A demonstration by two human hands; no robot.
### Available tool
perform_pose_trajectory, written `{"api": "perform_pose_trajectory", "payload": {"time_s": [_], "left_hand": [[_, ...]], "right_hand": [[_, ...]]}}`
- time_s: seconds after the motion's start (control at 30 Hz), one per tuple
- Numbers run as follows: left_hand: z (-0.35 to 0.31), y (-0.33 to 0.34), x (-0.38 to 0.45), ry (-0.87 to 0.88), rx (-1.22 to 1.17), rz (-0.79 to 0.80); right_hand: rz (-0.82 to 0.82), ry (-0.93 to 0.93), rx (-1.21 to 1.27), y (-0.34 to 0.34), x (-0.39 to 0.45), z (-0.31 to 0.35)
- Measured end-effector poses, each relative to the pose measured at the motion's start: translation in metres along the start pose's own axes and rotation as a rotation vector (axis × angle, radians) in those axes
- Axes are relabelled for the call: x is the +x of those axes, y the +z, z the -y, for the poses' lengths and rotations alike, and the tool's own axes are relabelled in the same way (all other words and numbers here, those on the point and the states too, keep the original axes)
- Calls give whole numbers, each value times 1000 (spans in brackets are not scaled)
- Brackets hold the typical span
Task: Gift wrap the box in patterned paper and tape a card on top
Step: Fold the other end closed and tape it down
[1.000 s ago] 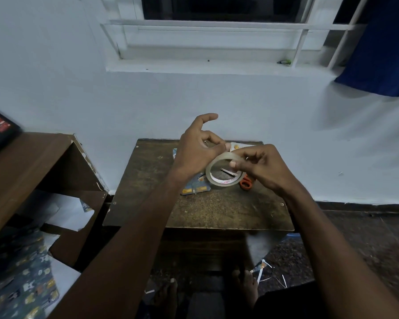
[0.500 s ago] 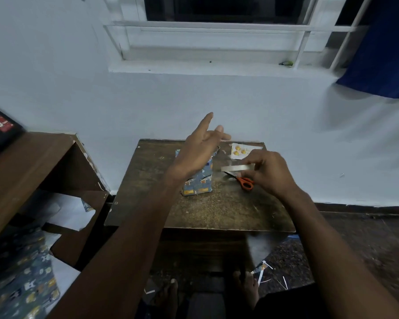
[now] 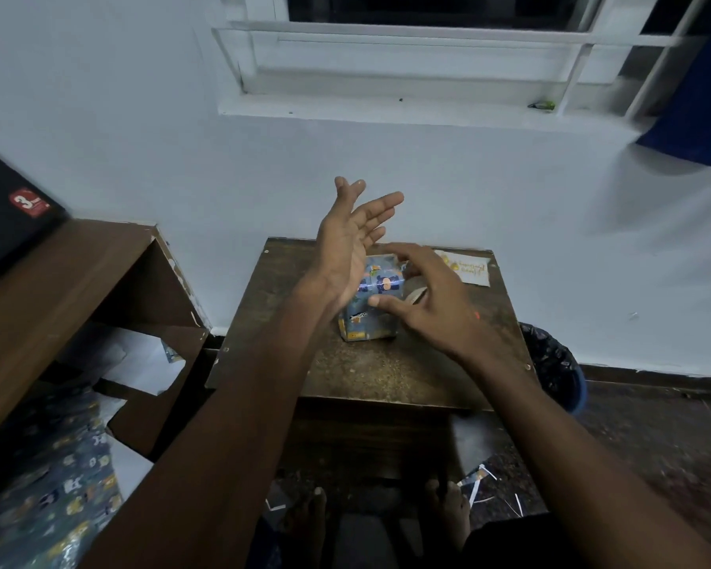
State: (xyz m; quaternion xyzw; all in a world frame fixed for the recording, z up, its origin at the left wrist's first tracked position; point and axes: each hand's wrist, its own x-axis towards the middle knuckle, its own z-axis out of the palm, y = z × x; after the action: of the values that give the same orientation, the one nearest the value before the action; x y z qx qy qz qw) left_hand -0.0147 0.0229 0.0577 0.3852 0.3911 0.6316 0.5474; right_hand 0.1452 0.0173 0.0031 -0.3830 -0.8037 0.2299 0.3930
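Note:
A small box wrapped in blue patterned paper (image 3: 371, 312) stands upright on the dark wooden table (image 3: 370, 371). My left hand (image 3: 347, 246) hovers above and left of the box, fingers straight and spread, holding nothing. My right hand (image 3: 425, 299) reaches over the box's right side with fingers spread, thumb near its front face; whether it touches is unclear. A white card with yellow print (image 3: 466, 268) lies flat at the table's far right corner. Part of the tape roll (image 3: 414, 295) peeks out behind my right hand. The scissors are almost hidden under that hand.
A brown wooden shelf unit (image 3: 70, 289) stands at the left, with a sheet of the same patterned paper (image 3: 46, 494) below it. A dark bin (image 3: 555, 367) sits right of the table. Paper scraps (image 3: 483, 482) lie on the floor near my feet.
My right hand set the tape roll down on the table and moved left over the wrapped box. My left hand let go of the tape and rose with straight fingers.

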Motion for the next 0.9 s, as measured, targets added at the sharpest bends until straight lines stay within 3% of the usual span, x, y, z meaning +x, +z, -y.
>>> {"api": "perform_pose_trajectory", "payload": {"time_s": [0.07, 0.2, 0.3, 0.57, 0.77, 0.9], "left_hand": [[-3, -6, -1, 6, 13, -18], [-15, -29, -4, 86, 424, -58], [-12, -49, -9, -16, 541, -27], [-6, -64, -20, -257, 333, -91], [5, -53, -21, -181, 279, -142], [7, -50, -19, -145, 314, -98]], "right_hand": [[0, -22, -29, 7, 1, -5], [-2, -45, 15, 2, 4, -10], [13, -61, 34, -1, 4, -9], [-37, -54, 81, 6, 4, -9], [-101, -65, 51, 8, 6, -10], [-55, -104, 8, 4, 5, -9]]}}
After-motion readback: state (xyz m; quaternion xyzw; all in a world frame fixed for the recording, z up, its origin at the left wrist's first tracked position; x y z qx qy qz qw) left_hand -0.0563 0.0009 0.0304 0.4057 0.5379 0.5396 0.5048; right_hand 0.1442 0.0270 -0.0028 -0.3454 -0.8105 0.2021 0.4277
